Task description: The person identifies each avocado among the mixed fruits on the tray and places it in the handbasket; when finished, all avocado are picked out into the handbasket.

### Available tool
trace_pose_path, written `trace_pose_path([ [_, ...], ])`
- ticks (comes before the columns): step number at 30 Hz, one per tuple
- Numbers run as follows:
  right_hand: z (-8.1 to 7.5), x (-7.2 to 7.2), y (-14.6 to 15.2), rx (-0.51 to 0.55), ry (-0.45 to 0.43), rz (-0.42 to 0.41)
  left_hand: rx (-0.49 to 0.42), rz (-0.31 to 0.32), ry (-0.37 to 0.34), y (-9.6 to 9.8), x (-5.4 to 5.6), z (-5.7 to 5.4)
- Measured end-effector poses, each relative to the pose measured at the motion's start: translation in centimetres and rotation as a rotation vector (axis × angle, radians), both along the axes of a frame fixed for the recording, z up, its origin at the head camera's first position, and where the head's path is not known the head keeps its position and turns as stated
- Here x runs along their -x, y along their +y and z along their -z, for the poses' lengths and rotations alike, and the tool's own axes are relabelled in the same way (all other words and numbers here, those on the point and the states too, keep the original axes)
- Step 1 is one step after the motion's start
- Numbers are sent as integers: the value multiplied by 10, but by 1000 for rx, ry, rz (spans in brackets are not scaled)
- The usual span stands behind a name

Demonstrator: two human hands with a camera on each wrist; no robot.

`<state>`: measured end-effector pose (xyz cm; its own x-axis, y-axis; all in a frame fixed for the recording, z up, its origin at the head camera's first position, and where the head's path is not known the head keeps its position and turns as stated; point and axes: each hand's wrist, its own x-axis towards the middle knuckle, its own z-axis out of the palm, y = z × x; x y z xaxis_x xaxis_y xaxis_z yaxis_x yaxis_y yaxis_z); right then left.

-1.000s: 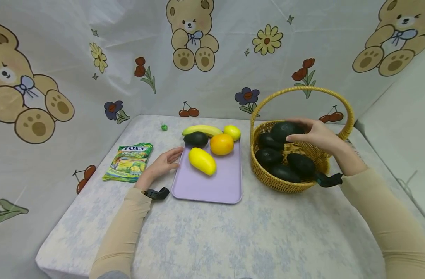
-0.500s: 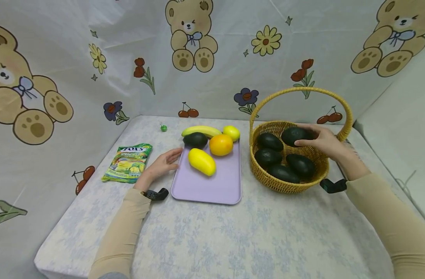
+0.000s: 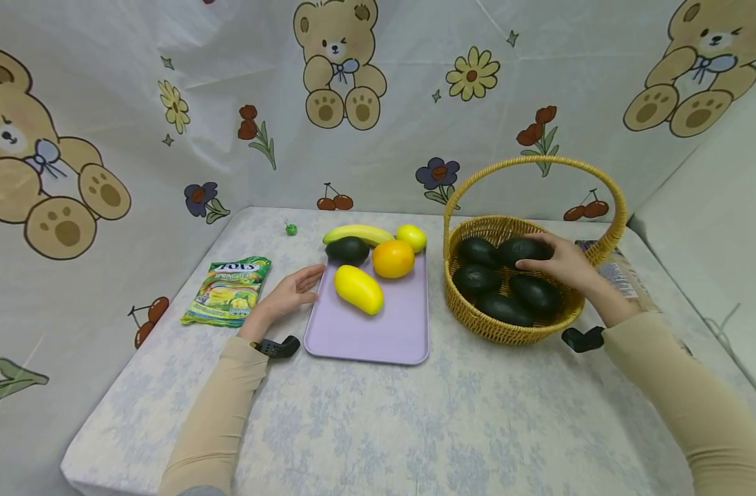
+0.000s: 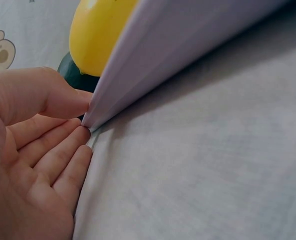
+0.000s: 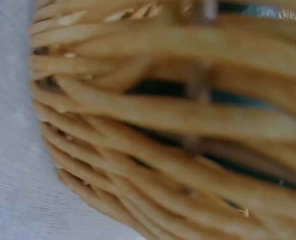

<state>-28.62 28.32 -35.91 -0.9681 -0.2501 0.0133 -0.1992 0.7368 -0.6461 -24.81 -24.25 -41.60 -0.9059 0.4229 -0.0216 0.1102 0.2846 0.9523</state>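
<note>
My right hand reaches into the wicker basket and grips a dark green avocado between thumb and fingers, low among several other dark avocados. The right wrist view is filled by the woven basket wall; the hand is hidden there. My left hand rests beside the lilac tray, fingers loosely extended. In the left wrist view its thumb and fingertips touch the tray's edge. On the tray lie a yellow mango, an orange-yellow round fruit and a dark avocado.
A banana and a yellow lemon lie at the tray's far end. Left of my left hand is a green candy bag, with a small green item behind it. A printed packet lies right of the basket, whose tall handle arches overhead.
My right hand first moved rightward within the basket with the avocado, then slightly back left and down, so the avocado now sits lower beside the others. The left hand has stayed at the tray.
</note>
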Motion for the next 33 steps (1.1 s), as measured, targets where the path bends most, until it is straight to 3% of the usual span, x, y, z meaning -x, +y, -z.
trace_pose_path([
  [4,5,1,-1,-23,12,17,2,-10,-8,1,0,1],
  [11,14,6,-2,-102,53,-47,6,-16,-17,1,-1,0],
  [17,18,7,-4,-96,-15,-77,1,-11,-17,0,1,1],
  [22,18,7,-5,-72,-79,-78,-12,-14,-7,-4,10,16],
  [24,17,7,-5,-70,-86,-83,-6,-14,-4,-3,9,15],
  [28,16,5,-5,-71,-83,-112,4,-13,-25,1,1,0],
  [33,15,3,-5,-83,-87,-146,16,-10,-20,1,0,-1],
])
